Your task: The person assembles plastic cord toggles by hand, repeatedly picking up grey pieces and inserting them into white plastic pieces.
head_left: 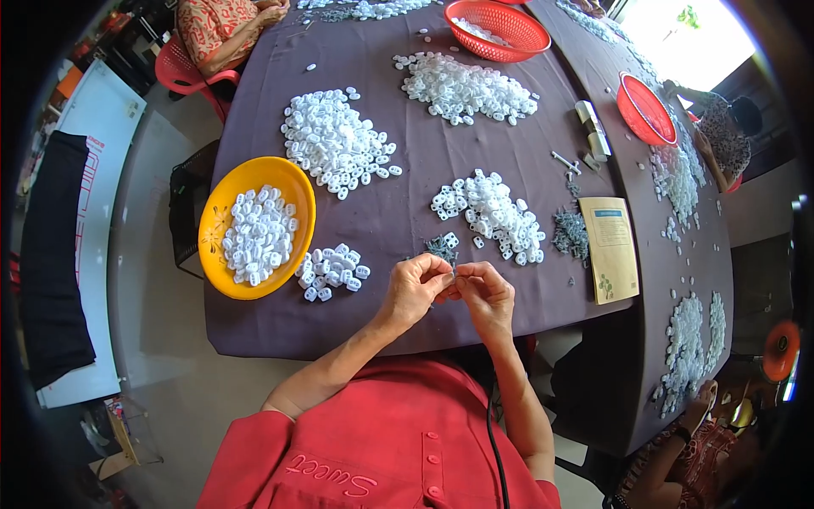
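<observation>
- On the left of the table, a yellow bowl (294,181) holds heaped white oval pieces (261,233); a small pile (332,271) lies just beside it.
- Toward the far edge, a red basket (527,36) contains pale pieces.
- Across the table, a dark cloth (390,225) bears more white heaps and a yellowish booklet (612,254).
- Around it, a red chair (180,72) and a seated person (222,38) at far left.
- Near the front edge, left hand (414,293) and right hand (488,297) meet, fingertips pinched together on a small piece (454,274); it looks tiny and pale, mostly hidden, just nearer than a grey pile (442,246).
</observation>
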Available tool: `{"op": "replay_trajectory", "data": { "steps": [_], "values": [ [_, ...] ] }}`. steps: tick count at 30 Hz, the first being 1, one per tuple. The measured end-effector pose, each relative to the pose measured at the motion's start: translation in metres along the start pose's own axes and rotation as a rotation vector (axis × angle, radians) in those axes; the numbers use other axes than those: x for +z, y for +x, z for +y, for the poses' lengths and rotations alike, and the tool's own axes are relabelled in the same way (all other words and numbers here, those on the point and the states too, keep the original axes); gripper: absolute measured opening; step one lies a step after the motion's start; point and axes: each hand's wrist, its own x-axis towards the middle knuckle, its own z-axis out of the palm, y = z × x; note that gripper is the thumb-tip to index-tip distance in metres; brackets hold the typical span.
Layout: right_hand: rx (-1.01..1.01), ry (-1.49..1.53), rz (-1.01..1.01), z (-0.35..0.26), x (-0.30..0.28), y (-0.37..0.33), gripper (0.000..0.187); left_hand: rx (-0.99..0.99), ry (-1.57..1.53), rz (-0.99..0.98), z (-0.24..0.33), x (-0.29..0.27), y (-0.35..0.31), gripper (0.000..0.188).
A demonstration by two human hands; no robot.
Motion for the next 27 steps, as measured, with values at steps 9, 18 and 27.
{"op": "replay_trajectory", "data": {
  "steps": [9, 18, 27],
  "values": [
    [-0.05, -0.232, -0.002, -0.0011, -0.0056, 0.0003, 0.01, 0.004, 0.127, 0.008, 0.0035, 0.0035, -0.0039, 0.006],
    [0.017, -0.052, 0.005, -0.0048, -0.0083, -0.0002, 0.017, 0.017, -0.006, 0.014, 0.0019, 0.0071, -0.0057, 0.006],
    [-0.083, -0.165, 0.001, -0.0012, -0.0074, -0.0004, 0.022, -0.003, -0.028, 0.009, 0.0054, 0.0052, -0.0057, 0.006]
  ]
}}
